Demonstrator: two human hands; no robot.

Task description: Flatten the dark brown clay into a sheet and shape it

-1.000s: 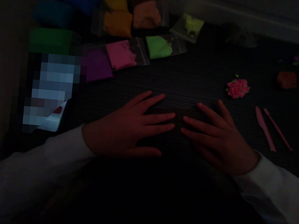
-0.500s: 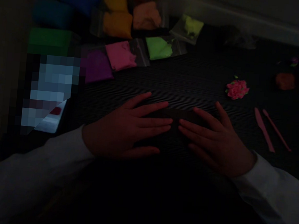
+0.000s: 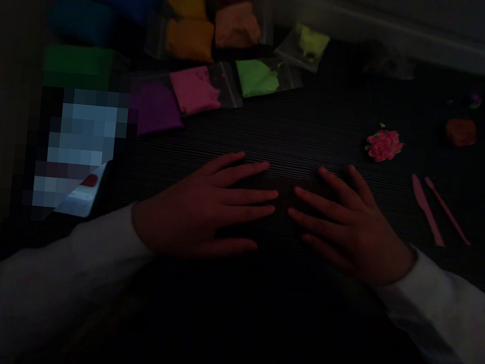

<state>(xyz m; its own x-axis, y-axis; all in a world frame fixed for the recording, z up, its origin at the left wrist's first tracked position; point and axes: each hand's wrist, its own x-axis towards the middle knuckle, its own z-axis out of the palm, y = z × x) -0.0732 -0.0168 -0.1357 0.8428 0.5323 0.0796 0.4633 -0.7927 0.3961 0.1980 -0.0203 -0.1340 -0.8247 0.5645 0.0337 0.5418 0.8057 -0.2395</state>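
In dim light, my left hand (image 3: 210, 210) lies palm down on the dark table (image 3: 267, 133) with its fingers spread. My right hand (image 3: 349, 222) rests opposite it, also palm down and spread, its fingertips a small gap away from the left ones. Neither hand holds anything that I can see. Beyond my right hand sits a pink clay flower (image 3: 384, 145) with green bits. To the right of that hand lie a pink plastic knife (image 3: 427, 210) and a thin pink modelling tool (image 3: 447, 211).
A lit phone (image 3: 83, 188), partly blurred out, lies left of my left hand. Behind are bags of clay: purple (image 3: 157, 109), pink (image 3: 195, 90), light green (image 3: 258, 78), yellow (image 3: 312, 41), orange (image 3: 190, 38) and others. A reddish-brown lump (image 3: 461, 132) sits far right.
The fingers of my right hand have spread a little wider. My left hand has barely shifted, and the objects on the table stay where they were.
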